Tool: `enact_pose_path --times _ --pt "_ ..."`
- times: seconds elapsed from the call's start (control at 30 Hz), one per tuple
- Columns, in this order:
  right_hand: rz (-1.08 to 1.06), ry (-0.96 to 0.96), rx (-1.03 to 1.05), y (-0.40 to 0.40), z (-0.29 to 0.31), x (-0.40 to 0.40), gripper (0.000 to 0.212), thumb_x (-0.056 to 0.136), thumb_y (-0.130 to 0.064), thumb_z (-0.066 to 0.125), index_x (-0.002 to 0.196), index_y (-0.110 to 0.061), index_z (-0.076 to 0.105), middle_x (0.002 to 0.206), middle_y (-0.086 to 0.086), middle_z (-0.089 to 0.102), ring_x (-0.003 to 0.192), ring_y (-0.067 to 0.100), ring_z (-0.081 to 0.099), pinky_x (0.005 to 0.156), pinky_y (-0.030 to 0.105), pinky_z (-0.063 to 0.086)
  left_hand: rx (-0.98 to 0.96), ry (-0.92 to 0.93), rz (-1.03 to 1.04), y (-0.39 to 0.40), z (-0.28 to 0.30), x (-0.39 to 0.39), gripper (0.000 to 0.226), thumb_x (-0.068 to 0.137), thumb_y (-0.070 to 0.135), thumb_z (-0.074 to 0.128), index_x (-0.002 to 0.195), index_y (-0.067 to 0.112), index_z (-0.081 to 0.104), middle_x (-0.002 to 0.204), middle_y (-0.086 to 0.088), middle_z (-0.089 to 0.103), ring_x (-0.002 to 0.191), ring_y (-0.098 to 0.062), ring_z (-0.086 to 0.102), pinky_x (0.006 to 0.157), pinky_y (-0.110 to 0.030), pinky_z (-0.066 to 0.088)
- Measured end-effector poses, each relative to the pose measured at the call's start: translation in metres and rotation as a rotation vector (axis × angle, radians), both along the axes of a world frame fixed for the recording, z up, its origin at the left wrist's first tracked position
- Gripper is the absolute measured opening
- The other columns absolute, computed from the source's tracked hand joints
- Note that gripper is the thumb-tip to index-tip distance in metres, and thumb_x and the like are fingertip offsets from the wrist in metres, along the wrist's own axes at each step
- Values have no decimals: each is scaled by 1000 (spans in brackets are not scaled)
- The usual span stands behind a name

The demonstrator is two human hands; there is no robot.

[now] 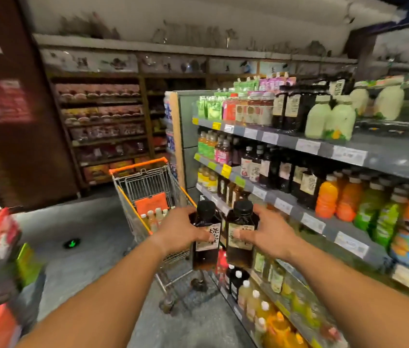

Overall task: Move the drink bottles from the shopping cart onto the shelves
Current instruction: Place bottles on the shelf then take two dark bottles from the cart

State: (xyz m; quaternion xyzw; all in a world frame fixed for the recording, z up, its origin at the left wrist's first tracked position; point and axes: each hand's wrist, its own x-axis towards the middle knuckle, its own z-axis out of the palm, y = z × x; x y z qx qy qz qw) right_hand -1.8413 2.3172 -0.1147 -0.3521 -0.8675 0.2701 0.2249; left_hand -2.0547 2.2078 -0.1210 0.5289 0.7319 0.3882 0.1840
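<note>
I hold two dark drink bottles with black caps and pale labels side by side in front of me. My left hand (180,231) grips the left dark bottle (206,249). My right hand (266,234) grips the right dark bottle (241,249). Both bottles stand upright in the air, between the shopping cart (133,189) and the grey shelves (386,159). The wire cart has orange trim and still carries several pale bottles (154,217) beside an orange card. Matching dark bottles (296,177) stand on the middle shelf.
The shelf unit on the right holds rows of orange, green and dark drinks on several levels. A brown pillar (22,121) rises at the left. Boxed goods (2,237) crowd the near left. Snack racks (103,129) line the back wall. Grey floor (85,259) lies between.
</note>
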Motion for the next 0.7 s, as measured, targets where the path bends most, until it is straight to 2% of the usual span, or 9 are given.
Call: enact_pose_path --times 0.1,0.17,0.3,0.37,0.43,0.5,0.63,0.7 --pt "91 18 -18 25 -7 -69 59 76 -45 79 127 -27 55 122 -5 65 100 11 58 75 21 40 -8 3 75 11 -5 -57 54 56 21 92 106 17 72 95 2 76 92 -17 71 90 -41 54" --pt "142 15 -12 48 -11 -114 57 76 -43 79 126 -28 56 121 -5 65 99 10 57 75 23 40 -14 38 125 25 -7 -94 47 57 22 92 100 18 73 92 1 76 89 -18 71 87 -39 55" --pt "216 19 -47 104 -13 -201 52 76 -37 81 121 -33 55 115 -10 64 95 5 53 74 21 35 -22 63 234 63 -6 -169 37 57 25 91 87 27 70 79 13 73 77 -8 68 66 -17 51" --pt "248 5 -63 134 -12 -242 50 75 -38 82 116 -38 53 106 -15 62 96 6 55 75 22 37 -34 89 286 84 -7 -205 37 57 30 90 88 30 71 81 13 73 78 -5 68 69 -19 53" --pt "260 5 -73 163 -11 -283 54 74 -39 82 120 -35 54 104 -17 60 97 6 56 75 23 39 -9 71 338 106 -8 -242 37 54 34 89 85 32 69 79 16 72 77 -2 67 68 -20 54" --pt "264 -9 -66 189 -13 -322 59 74 -40 82 124 -33 54 106 -14 62 98 9 57 74 21 41 -1 73 388 126 -12 -278 40 53 36 89 86 31 68 81 15 71 77 -1 66 70 -23 55" --pt "269 -62 -39 237 -24 -402 59 73 -40 81 123 -31 51 114 -6 65 105 19 61 85 32 49 6 70 417 174 -26 -352 40 56 34 91 90 30 68 84 15 72 80 -2 67 73 -25 56" --pt "254 -66 -40 258 -35 -439 54 72 -43 80 116 -32 51 105 -9 65 97 18 61 73 30 48 5 73 399 198 -38 -391 40 59 30 91 92 29 69 85 15 72 82 -1 66 75 -26 56"
